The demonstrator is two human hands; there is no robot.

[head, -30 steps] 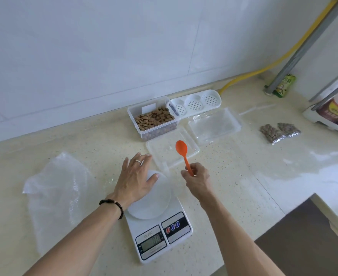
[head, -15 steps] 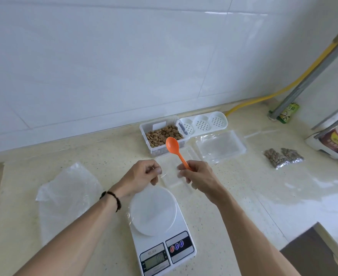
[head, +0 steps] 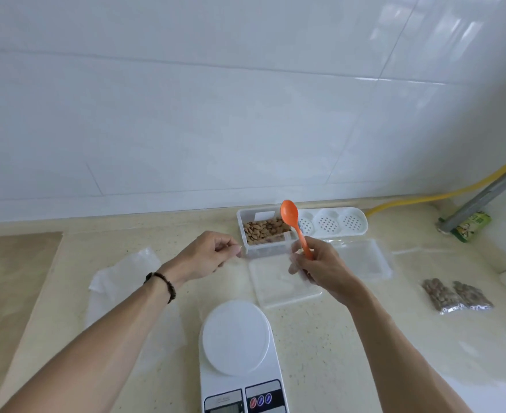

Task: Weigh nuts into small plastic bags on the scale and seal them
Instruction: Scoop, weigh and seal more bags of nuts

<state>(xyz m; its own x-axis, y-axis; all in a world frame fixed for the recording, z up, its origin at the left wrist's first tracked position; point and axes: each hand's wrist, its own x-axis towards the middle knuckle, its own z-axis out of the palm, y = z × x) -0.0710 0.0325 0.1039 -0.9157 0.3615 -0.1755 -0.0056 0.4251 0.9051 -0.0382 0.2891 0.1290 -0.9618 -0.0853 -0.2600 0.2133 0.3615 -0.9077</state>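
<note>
We face a white tiled wall (head: 245, 99) that meets a pale speckled stone desk (head: 350, 338). A yellow hose (head: 418, 195) runs along the joint at the right, beside a grey metal bar (head: 484, 193). A brown mat (head: 4, 278) covers the far left of the desk.

A white scale (head: 239, 353) with a round platform stands at the near centre, nothing on it. To its left lies a stack of clear plastic bags (head: 120, 278). Behind it lie two clear lids (head: 362, 257), then a clear tub of nuts (head: 265, 229) and a white perforated tray (head: 335, 223) at the wall. Two filled bags (head: 457, 296) lie well apart at the right.

Above the desk, our right hand (head: 323, 266) grips the handle of an orange spoon (head: 293, 222), bowl raised, its fingers curled. Our left hand (head: 208, 254) has thumb and fingers pinched together. A thin clear bag (head: 293, 260) appears to hang at the right hand; we cannot tell whether the left hand holds it too.
</note>
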